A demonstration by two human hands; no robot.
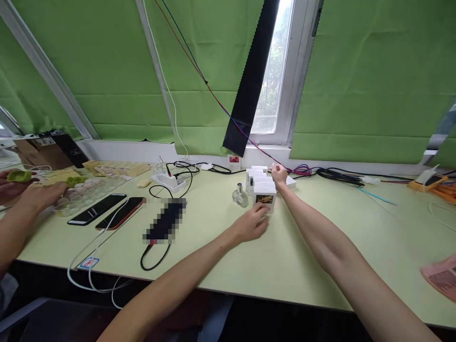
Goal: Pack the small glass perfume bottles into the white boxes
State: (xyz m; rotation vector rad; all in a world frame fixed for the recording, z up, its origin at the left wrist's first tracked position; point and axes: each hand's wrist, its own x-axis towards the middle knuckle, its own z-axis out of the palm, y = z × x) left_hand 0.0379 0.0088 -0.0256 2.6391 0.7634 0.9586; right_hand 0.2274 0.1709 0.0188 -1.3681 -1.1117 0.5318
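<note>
White cardboard caught the eye first: a row of small boxes (257, 183) ran back across the pale green table (320, 247) toward the window sill. The nearest box (264, 196), the one with an orange picture on its front, sat at the head of that row. And there was the left hand (251, 225), just in front of the picture box, fingers loosely curled and touching its lower edge, nothing closed inside them. The right hand (279, 174) reached past it to the far end of the row, fingertips pinched on a small white piece there; what exactly it pinched was too small to tell. By my read, the step was lining the boxes up, and any nudge called for a light, square push so the row would not skew. Just left of the picture box stood a clear glass perfume bottle (240, 196), its fill unreadable. Well to the left, another person's hands (39, 194) worked over clear trays (83, 194) of pale and green pieces.
</note>
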